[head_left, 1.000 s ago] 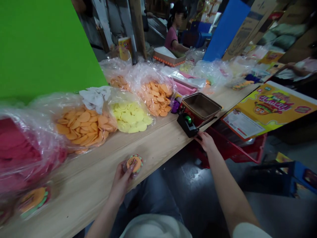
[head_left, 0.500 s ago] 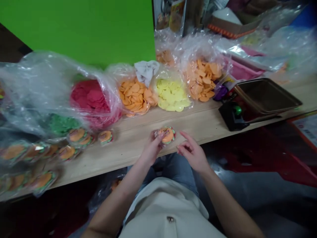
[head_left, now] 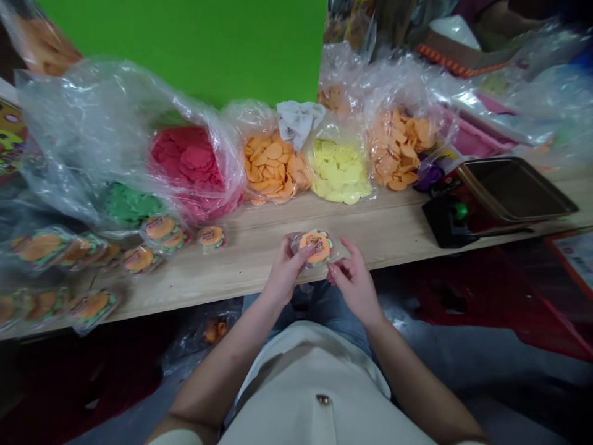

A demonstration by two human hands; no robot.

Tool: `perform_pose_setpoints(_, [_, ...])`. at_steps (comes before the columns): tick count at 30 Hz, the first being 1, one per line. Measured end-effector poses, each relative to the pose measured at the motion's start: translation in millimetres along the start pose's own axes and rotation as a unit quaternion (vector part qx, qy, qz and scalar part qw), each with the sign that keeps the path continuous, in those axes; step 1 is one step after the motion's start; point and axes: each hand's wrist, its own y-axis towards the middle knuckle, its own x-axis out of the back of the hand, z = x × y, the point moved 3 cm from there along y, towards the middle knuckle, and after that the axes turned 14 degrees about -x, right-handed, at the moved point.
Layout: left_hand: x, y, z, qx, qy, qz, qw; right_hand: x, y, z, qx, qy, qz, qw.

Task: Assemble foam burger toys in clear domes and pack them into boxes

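My left hand point(head_left: 283, 272) and my right hand point(head_left: 352, 278) meet over the front edge of the wooden table point(head_left: 259, 253). Between them is a small round packet point(head_left: 315, 246), orange in the middle with a green and pink frilled rim, wrapped in clear film. The left fingers grip its left side; the right fingertips pinch its lower right edge. Behind it lie open clear bags of foam discs: orange point(head_left: 272, 167), yellow point(head_left: 340, 172), a second orange bag point(head_left: 401, 148), red point(head_left: 194, 167) and green point(head_left: 127, 207).
Several finished packets point(head_left: 139, 258) lie along the table to the left. A black and red sealing machine with a metal tray point(head_left: 503, 191) stands at the right. A green board point(head_left: 208, 43) rises behind the bags. A red crate sits on the floor, lower right.
My right hand left the machine at the right and came over to the packet. The view swung left and down, bringing the red and green bags and the finished packets into sight.
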Motion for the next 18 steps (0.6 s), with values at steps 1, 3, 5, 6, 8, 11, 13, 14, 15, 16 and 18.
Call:
perform_pose_setpoints(1, [1.2, 1.1, -0.7, -0.003, -0.001, -0.003, 1.000, 0.4, -1.4, -2.6, 0.002, -0.009, -0.010, 1.000])
perform_pose_setpoints(3, [4.7, 3.7, -3.0, -0.013, 0.011, -0.011, 1.000, 5.5, -7.3, -4.4, 0.031, -0.073, -0.078, 0.994])
perform_pose_setpoints(5, [7.9, 5.9, -6.3, -0.035, 0.044, -0.022, 0.998, 11.9, -16.9, 0.5, 0.083, -0.153, -0.179, 0.968])
perform_pose_setpoints(6, [8.8, 6.5, -7.9, -0.048, 0.062, -0.027, 0.997, 13.0, -21.2, 4.3, 0.101, -0.180, -0.207, 0.956])
perform_pose_setpoints(8, [8.4, 6.3, -10.1, -0.067, 0.088, -0.039, 0.993, 9.4, -23.2, 10.9, 0.097, -0.188, -0.190, 0.959])
perform_pose_setpoints(11, [5.5, 4.1, -13.8, -0.077, 0.088, -0.051, 0.992, -5.3, -9.2, 12.4, -0.007, -0.110, -0.075, 0.991])
perform_pose_setpoints(13, [6.2, 1.7, -19.6, -0.083, 0.083, -0.053, 0.992, -16.3, 1.2, 10.6, -0.069, -0.021, -0.009, 0.997])
perform_pose_setpoints(14, [7.8, -0.1, -22.9, -0.081, 0.081, -0.049, 0.992, -22.1, 3.9, 9.5, -0.090, 0.028, 0.026, 0.995])
perform_pose_setpoints(15, [10.3, -2.4, -25.9, -0.077, 0.079, -0.045, 0.993, -27.9, 4.6, 8.0, -0.107, 0.075, 0.066, 0.989])
perform_pose_setpoints(16, [13.6, -4.6, -27.6, -0.071, 0.077, -0.039, 0.994, -33.3, 4.3, 5.4, -0.125, 0.119, 0.103, 0.980])
perform_pose_setpoints(18, [24.3, -4.9, -24.7, -0.059, 0.088, -0.044, 0.993, -43.2, 8.2, -6.4, -0.181, 0.176, 0.167, 0.953])
